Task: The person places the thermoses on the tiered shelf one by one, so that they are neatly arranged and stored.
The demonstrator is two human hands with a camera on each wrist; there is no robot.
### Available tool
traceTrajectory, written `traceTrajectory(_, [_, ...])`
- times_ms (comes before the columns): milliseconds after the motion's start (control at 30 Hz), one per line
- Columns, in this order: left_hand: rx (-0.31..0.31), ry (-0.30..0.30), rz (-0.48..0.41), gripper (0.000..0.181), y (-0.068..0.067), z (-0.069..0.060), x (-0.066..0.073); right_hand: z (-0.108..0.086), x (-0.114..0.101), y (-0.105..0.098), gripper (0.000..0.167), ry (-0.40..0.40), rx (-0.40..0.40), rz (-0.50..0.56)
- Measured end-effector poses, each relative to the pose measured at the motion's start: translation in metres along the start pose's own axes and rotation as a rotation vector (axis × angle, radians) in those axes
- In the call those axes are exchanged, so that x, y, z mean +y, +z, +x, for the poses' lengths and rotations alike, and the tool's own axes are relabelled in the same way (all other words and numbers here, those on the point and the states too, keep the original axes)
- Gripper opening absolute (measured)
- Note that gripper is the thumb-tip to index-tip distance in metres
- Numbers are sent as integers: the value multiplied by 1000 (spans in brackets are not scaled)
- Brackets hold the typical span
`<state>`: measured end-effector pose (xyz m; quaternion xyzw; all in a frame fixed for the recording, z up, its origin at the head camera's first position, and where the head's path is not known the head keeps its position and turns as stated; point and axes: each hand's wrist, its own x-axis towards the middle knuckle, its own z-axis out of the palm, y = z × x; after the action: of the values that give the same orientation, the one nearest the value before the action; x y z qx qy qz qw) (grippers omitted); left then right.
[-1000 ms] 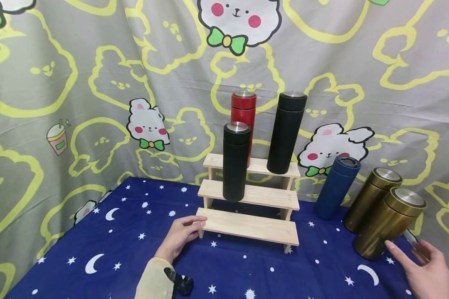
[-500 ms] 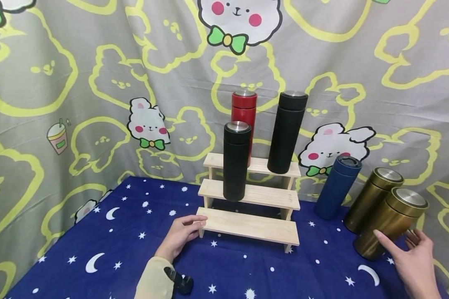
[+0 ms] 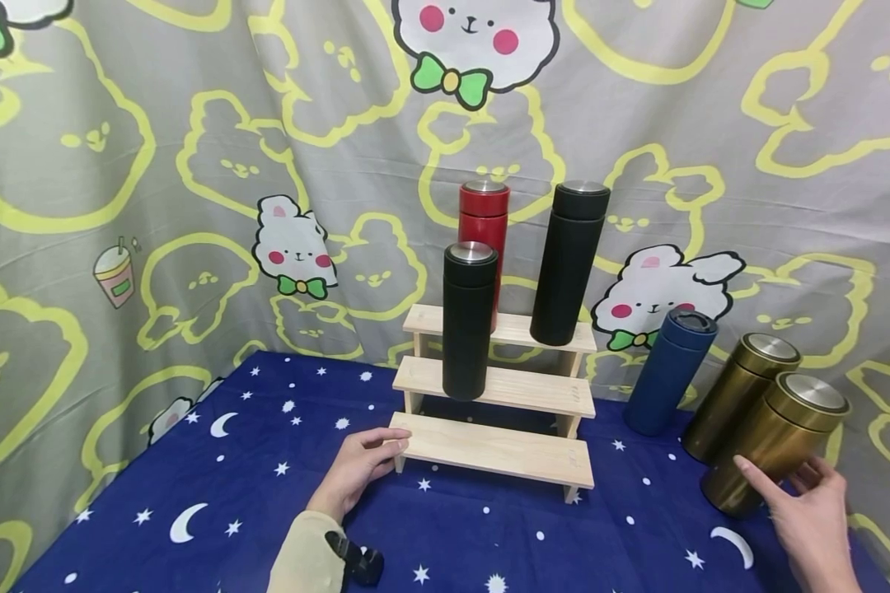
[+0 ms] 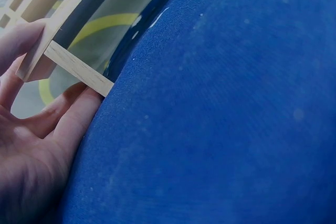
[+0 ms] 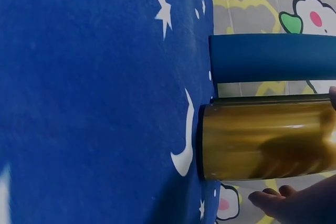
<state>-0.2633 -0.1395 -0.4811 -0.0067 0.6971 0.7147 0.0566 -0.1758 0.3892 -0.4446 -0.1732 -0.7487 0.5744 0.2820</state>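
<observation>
In the head view, my left hand (image 3: 359, 465) grips the left end of the lowest step of a three-step wooden display stand (image 3: 497, 449), thumb on top. The left wrist view shows fingertips (image 4: 86, 98) against the stand's leg (image 4: 79, 66). At the right, my right hand (image 3: 808, 502) is around the nearer gold thermos bottle (image 3: 764, 453), which stands on the cloth. Its thumb lies at the front of that bottle; in the right wrist view the other fingers (image 5: 270, 200) extend along the far side, with a gap between them and the bottle (image 5: 257, 140).
A black bottle (image 3: 467, 338) stands on the middle step. Red (image 3: 484, 214) and black bottles (image 3: 569, 272) stand on the top step. Blue (image 3: 667, 375) and second gold bottles (image 3: 734, 403) stand behind the nearer gold one. A patterned curtain (image 3: 193, 181) hangs behind the starry blue cloth (image 3: 252, 486).
My right hand has moved left and in around the nearer gold bottle, its thumb sliding across the front. The left hand, stand and bottles have stayed put.
</observation>
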Motion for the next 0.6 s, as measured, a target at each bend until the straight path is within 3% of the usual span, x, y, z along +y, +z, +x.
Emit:
traceTrajectory(167, [-3,0,7,30,0,0,-1,-1,3,4,45,5,-5,139])
traceTrajectory(500, [-3,0,3,30,-1,0,-1,0,3,10,41,-12,-4,112])
traceTrajectory(600, [-3,0,2,30,-1,0,-1,0,3,10,40,-8,1,38])
